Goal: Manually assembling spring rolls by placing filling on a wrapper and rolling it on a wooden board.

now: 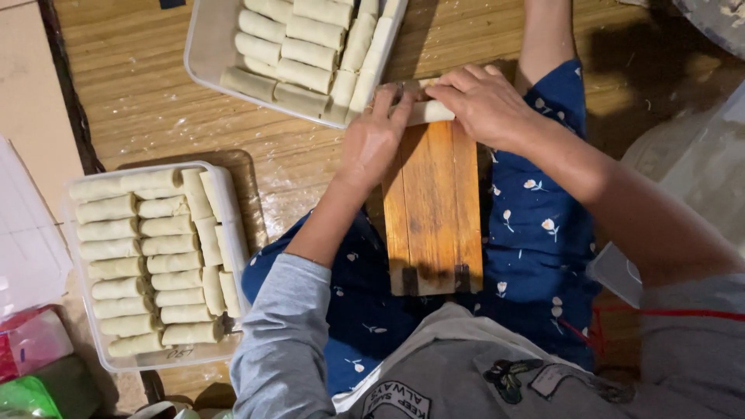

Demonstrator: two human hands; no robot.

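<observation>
The wooden board (431, 209) lies lengthwise across the person's lap, on dark blue cloth with small white flowers (535, 233). At the far end of the board lies a pale roll of dough (427, 111), set crosswise, and both hands are on it. The left hand (375, 138) rests at the far left corner of the board, fingers stretched forward and pressing flat on the left part of the roll. The right hand (483, 102) covers the far right corner of the board, fingers curled over the right part of the roll and gripping it from above. Neither hand is clenched into a fist; each is wrapped lightly around or pressed on the roll, and the fingertips of the two hands nearly meet above the middle of it.

Just beyond the board's far end stands a clear plastic tray (203, 54) on the woven floor mat (140, 101), filled with rows of finished rolls (306, 53); its near corner sits just beside the left hand. To the left of the board, well apart from it, a second clear tray (233, 233) holds more rolls (143, 260) packed in neat rows, with a few laid lengthwise along its side nearest the board. Grey sleeves (283, 341) cover the person's upper arms near the board's near end. Left of the second tray lie a clear lid (27, 248) and bits of red and green packaging (27, 365).
</observation>
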